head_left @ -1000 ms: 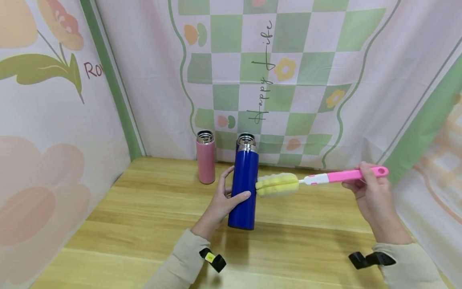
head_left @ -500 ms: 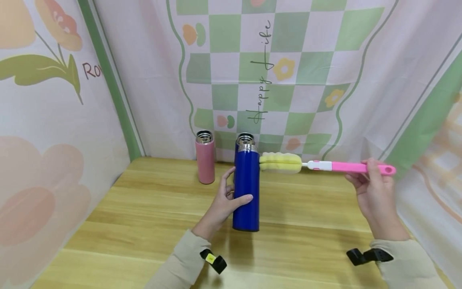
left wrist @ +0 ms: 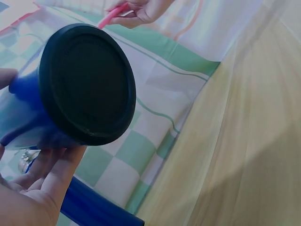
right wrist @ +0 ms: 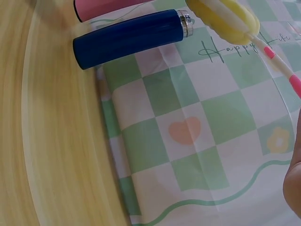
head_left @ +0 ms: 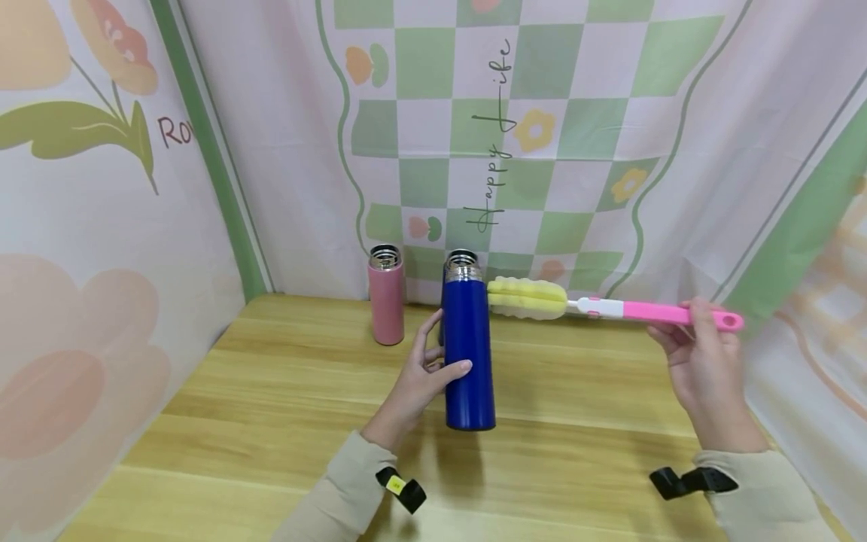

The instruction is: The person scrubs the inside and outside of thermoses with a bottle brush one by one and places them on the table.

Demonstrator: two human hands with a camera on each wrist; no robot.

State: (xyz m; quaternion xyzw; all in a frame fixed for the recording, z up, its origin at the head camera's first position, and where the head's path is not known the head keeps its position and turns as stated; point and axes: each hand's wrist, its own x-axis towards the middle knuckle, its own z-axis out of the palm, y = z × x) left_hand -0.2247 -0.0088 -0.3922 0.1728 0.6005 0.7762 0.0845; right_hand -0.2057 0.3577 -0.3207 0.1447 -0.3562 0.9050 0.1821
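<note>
My left hand grips a dark blue vacuum flask, thumb across its front. The flask is raised off the table, and its black base shows in the left wrist view. My right hand pinches the pink handle of a bottle brush, held about level. The brush's yellow sponge head points left, its tip right at the upper side of the flask in the head view. A second blue flask stands behind the held one, mostly hidden in the head view.
An uncapped pink flask stands at the back left of the wooden table. A patterned cloth hangs close behind the flasks, and more printed cloth encloses the sides.
The brush has risen from the flask's middle to near its shoulder and shifted slightly right. The lower end of the held flask has swung a little to the right.
</note>
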